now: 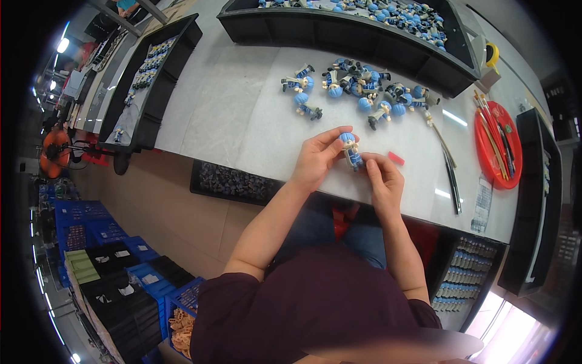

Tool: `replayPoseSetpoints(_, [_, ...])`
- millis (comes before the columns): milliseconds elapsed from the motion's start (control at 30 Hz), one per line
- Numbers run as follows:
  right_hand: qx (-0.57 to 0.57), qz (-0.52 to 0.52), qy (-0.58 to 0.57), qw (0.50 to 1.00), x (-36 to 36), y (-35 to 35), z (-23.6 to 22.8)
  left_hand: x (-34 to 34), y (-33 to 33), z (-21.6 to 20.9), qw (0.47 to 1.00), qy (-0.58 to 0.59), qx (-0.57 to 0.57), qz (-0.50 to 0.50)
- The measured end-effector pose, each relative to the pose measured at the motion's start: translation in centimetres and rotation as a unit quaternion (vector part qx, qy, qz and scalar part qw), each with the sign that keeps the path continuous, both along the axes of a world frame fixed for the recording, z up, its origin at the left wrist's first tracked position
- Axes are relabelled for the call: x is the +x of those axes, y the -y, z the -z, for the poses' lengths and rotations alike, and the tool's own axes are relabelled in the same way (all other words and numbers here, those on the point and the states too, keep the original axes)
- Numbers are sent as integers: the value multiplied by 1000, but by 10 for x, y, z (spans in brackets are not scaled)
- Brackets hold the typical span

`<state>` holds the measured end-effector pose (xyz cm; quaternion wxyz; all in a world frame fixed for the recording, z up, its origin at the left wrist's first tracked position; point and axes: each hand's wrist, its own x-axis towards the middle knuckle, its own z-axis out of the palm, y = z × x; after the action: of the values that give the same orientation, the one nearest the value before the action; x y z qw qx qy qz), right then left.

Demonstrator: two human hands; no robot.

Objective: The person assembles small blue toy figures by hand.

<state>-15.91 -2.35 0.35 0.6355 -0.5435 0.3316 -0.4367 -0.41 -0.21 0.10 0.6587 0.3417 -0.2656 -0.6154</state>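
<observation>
Over the near edge of the white table, my left hand grips a small toy figure with a blue round head and a dark body. My right hand pinches the figure's lower end from the right, fingers closed on it. A small red piece lies on the table just right of my hands. Beyond them, a loose pile of several similar blue-headed figures is spread over the table's middle.
A long black tray of figures runs along the far edge, another black tray at the left. A red round dish holds thin sticks at the right; more sticks lie beside it. Blue crates stand on the floor.
</observation>
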Motion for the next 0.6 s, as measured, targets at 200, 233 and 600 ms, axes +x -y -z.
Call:
replayPoseSetpoints(200, [-18, -32, -3, 999, 1, -2, -1, -1, 0, 3, 1000, 13, -10, -19])
replayPoseSetpoints(233, [-19, -34, -2, 999, 0, -2, 0, -1, -1, 4, 1000, 18, -12, -21])
replayPoseSetpoints(600, [-10, -18, 28, 999, 2, -2, -1, -1, -3, 5, 999, 22, -18, -29])
